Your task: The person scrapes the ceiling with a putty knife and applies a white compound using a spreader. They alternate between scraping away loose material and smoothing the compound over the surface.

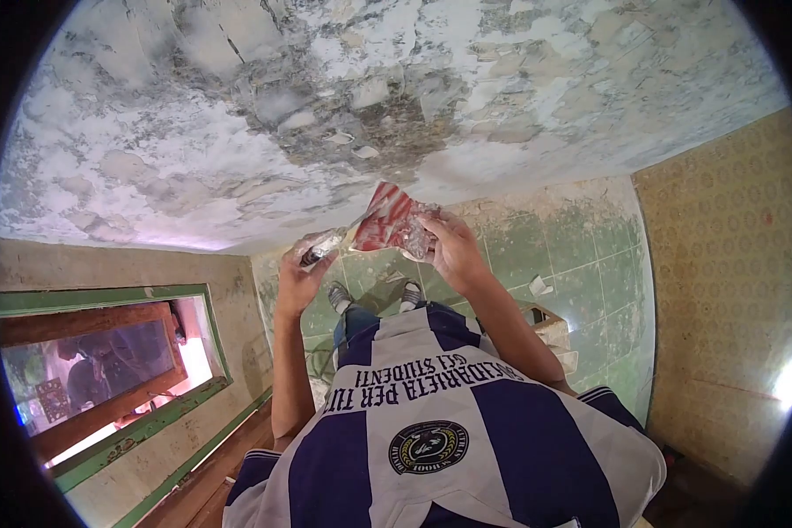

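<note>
My left hand [299, 280] is closed round a putty knife [327, 244] smeared with white, its dark handle end showing at the fingers. The blade end points right, toward a crumpled red-and-white plastic packet [385, 218]. My right hand [456, 253] pinches this packet by its right side, where clear, wrinkled plastic bunches under the fingers. Knife tip and packet edge overlap in this view. Both hands are held out in front of my body, close to the patchy wall [282, 132] with its peeling paint and dark stains.
Below lies a green tiled floor [590, 264] with white debris [541, 285] on it. A box-like object [550, 333] stands beyond my right forearm. At left is a green-framed window [106, 352]; patterned yellowish wall covering [722, 255] is at right.
</note>
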`<action>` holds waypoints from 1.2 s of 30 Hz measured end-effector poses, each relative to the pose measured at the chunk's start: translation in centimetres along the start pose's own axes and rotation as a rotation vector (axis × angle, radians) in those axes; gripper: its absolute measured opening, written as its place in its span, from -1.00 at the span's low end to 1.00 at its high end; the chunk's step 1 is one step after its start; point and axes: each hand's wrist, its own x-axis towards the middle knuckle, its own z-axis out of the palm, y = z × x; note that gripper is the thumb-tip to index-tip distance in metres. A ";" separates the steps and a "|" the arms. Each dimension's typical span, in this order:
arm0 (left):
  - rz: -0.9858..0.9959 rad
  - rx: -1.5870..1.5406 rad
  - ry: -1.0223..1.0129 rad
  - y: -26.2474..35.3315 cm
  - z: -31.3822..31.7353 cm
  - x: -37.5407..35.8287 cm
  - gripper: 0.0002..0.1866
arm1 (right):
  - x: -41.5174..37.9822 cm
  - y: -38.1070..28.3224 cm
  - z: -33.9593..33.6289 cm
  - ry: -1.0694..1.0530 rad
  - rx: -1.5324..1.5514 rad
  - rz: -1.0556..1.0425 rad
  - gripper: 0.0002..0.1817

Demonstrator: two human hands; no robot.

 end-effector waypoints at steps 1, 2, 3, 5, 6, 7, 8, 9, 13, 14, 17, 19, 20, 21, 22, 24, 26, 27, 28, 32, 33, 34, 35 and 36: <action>-0.001 0.000 0.000 -0.7 -0.4 0.1 -0.67 | 0.1 0.2 0.0 -0.022 0.001 0.031 -0.78; 0.023 0.104 0.045 -1.6 -1.0 0.2 -0.66 | 0.2 0.3 0.1 -0.046 0.001 0.062 -0.79; 0.047 0.207 0.092 -1.5 -1.5 0.5 -0.65 | 0.1 0.2 0.3 -0.049 0.000 0.065 -0.79; 0.120 0.294 0.115 -1.3 -2.7 0.8 -0.63 | -0.5 -0.1 0.8 -0.080 0.034 0.089 -0.76; 0.197 0.382 0.134 -0.8 -3.3 1.0 -0.61 | -0.5 -0.1 0.7 -0.084 0.030 0.095 -0.76; 0.192 0.415 0.146 -0.5 -3.7 1.1 -0.62 | -0.6 -0.2 0.4 -0.086 0.043 0.102 -0.75; 0.192 0.415 0.150 -0.9 -4.4 1.0 -0.62 | -0.6 -0.1 0.3 -0.088 0.058 0.106 -0.73; 0.245 0.526 0.148 -1.8 -5.3 1.0 -0.63 | -0.6 0.1 0.2 -0.091 0.056 0.104 -0.73; 0.167 0.516 0.212 -5.1 -7.0 -0.3 -0.62 | 1.1 0.8 0.5 0.040 0.092 -0.055 -0.72; 0.170 0.523 0.199 -5.7 -7.4 -0.8 -0.62 | 1.5 1.2 0.6 0.010 0.080 -0.061 -0.74; 0.094 0.490 0.262 -6.3 -8.6 -2.4 -0.62 | 4.5 4.3 -0.1 -0.039 0.053 -0.027 -0.77; -0.006 0.404 0.288 -7.4 -9.7 -3.4 -0.63 | 7.6 7.4 -1.8 0.069 0.038 -0.028 -0.80; -0.104 0.314 0.320 -7.7 -10.5 -3.6 -0.65 | 9.5 9.2 -2.8 0.173 0.017 -0.028 -0.82; -0.060 0.353 0.299 -7.2 -11.2 -3.7 -0.67 | 12.1 11.4 -4.1 0.276 0.082 -0.058 -0.85; -0.052 0.353 0.285 -7.8 -12.3 -3.7 -0.67 | 14.4 12.8 -4.7 0.377 0.145 -0.088 -0.88; -0.165 0.272 0.258 -9.4 -14.6 -3.4 -0.68 | 17.3 12.1 -1.7 0.554 0.127 -0.158 -0.87; -0.157 0.262 0.244 -8.8 -16.4 -2.7 -0.70 | 23.6 13.6 -2.5 0.580 0.057 -0.244 -0.87; -0.154 0.248 0.242 -8.7 -17.6 -2.4 -0.72 | 25.4 13.5 -1.0 0.585 0.067 -0.248 -0.87; -0.147 0.251 0.234 -9.3 -19.1 -2.1 -0.72 | 26.9 12.8 1.2 0.629 0.182 -0.320 -0.87; -0.137 0.124 0.218 -12.5 -23.6 -0.9 -0.73 | 26.9 10.8 8.5 0.646 0.118 -0.396 -0.87; -0.146 0.027 0.238 -13.4 -24.3 -0.7 -0.73 | 26.5 10.8 8.8 0.584 -0.060 -0.477 -0.82; -0.144 0.009 0.219 -14.7 -25.3 -0.4 -0.73 | 24.6 9.8 10.5 0.604 -0.071 -0.490 -0.82; -0.153 0.010 0.183 -16.3 -26.3 0.0 -0.72 | 20.8 8.0 13.9 0.509 0.010 -0.497 -0.83; -0.165 0.012 0.147 -17.4 -26.7 0.2 -0.71 | 17.6 7.0 16.5 0.414 0.091 -0.500 -0.84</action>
